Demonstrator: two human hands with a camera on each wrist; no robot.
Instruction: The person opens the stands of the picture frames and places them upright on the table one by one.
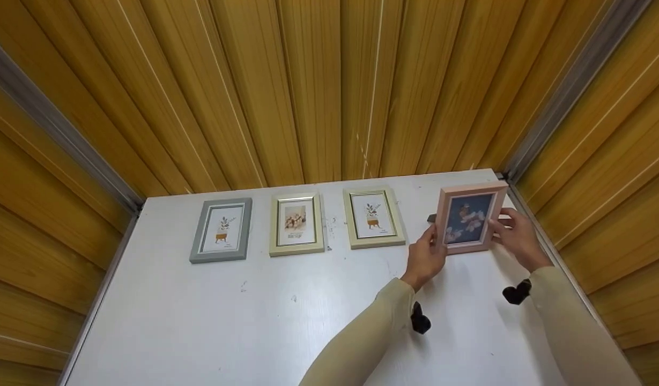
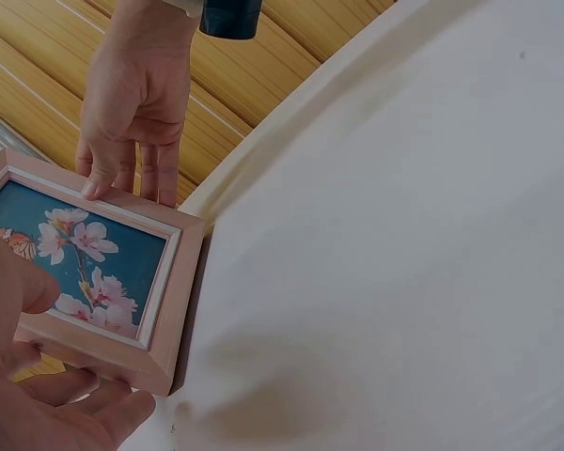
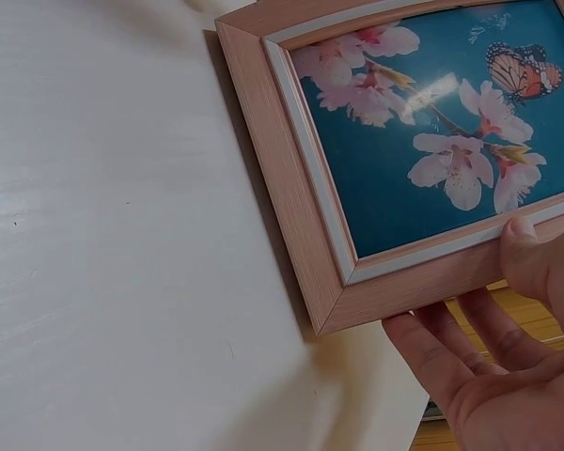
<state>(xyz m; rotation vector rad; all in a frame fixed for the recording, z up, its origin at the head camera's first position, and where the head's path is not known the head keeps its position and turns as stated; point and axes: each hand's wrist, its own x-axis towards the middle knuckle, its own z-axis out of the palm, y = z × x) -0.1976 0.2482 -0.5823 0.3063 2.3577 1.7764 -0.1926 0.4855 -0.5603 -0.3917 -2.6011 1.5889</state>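
A pink picture frame (image 1: 468,221) is held by both hands at the right end of the white table. It stands tilted up, its lower edge close over the tabletop. Behind the glass is a picture of pink blossoms (image 3: 451,169) and a butterfly (image 3: 524,71) on blue. My left hand (image 1: 427,260) grips the left side, thumb over the front, other fingers at the edge and underneath (image 2: 103,399). On the opposite side my right hand (image 1: 519,238) pinches the border, thumb on the front and fingers behind. A small dark piece (image 1: 431,218) shows just left of the frame.
Left of the hands, a grey picture frame (image 1: 195,236) and two pale yellow ones, one in the middle (image 1: 274,225) and one nearer the hands (image 1: 398,225), lie in a row on the white table (image 1: 286,321). Wood-patterned panels (image 1: 308,91) enclose the table's back and sides.
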